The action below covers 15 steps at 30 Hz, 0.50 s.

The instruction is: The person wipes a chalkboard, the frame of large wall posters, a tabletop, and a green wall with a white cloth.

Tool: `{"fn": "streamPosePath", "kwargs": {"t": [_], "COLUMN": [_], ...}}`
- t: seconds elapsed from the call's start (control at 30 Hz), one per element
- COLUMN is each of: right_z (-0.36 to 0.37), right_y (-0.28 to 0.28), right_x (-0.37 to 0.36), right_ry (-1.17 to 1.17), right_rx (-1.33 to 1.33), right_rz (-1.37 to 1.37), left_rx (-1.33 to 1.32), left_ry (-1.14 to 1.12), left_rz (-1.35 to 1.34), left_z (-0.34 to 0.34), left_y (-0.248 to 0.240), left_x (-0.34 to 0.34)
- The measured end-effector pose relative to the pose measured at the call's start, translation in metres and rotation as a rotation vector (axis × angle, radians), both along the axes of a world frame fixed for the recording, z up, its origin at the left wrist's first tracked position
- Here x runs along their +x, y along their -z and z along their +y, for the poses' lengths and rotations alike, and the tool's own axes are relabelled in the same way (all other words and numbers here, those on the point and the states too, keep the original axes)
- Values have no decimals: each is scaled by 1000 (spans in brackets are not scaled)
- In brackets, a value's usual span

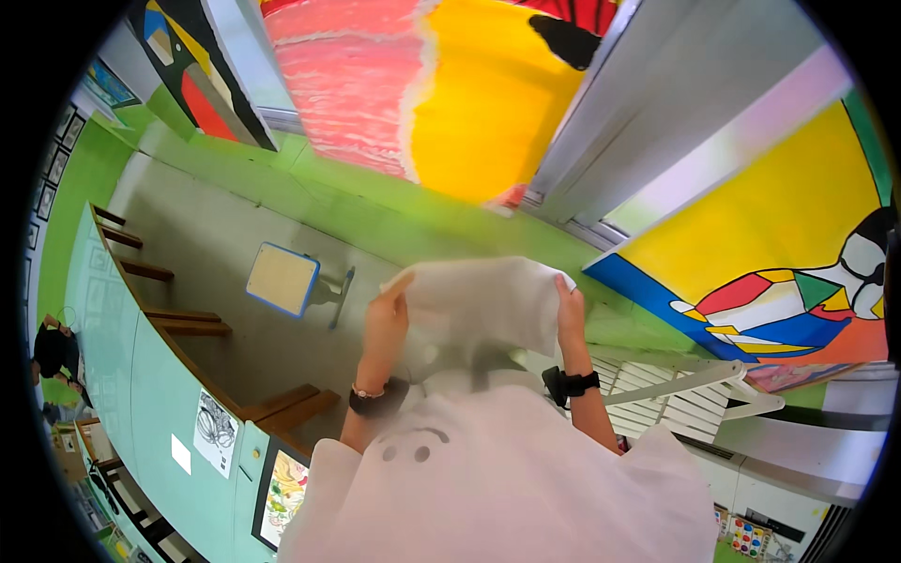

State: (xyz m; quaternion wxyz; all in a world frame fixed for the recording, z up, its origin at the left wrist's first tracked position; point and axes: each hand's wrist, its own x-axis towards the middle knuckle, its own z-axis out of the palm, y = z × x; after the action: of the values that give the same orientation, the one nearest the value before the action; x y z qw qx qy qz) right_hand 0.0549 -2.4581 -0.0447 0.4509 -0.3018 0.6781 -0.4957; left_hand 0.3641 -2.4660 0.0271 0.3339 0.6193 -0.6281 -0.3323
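A pale, soft-looking white cloth is stretched between my two hands in front of my body. My left hand is closed on its left edge, thumb uppermost. The right-hand corner is pinched by my right hand. Each wrist wears a dark band. Below the cloth spreads the white garment I wear, with a grey face-like print on its front. I cannot tell whether the cloth is separate from this garment, as the area between them is blurred.
A long pale-green table curves along the left, holding a line drawing and a framed colourful picture. A small blue-edged stool stands on the floor. Large paintings line the green wall ahead; a white slatted folding chair is right.
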Motion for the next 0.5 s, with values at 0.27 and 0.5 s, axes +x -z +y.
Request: {"fn": "streamPosePath", "kwargs": {"t": [0.27, 0.5], "right_z": [-44, -78], "right_y": [1, 57], "right_x": [35, 38], "right_ry": [97, -430], "right_rx": [-211, -15], "right_rz": [356, 1288], "left_rx": [-114, 79], "left_ry": [121, 448], "left_rz": [187, 74], "left_z": [-52, -84], "left_y": [49, 55], "left_x": [14, -19]}}
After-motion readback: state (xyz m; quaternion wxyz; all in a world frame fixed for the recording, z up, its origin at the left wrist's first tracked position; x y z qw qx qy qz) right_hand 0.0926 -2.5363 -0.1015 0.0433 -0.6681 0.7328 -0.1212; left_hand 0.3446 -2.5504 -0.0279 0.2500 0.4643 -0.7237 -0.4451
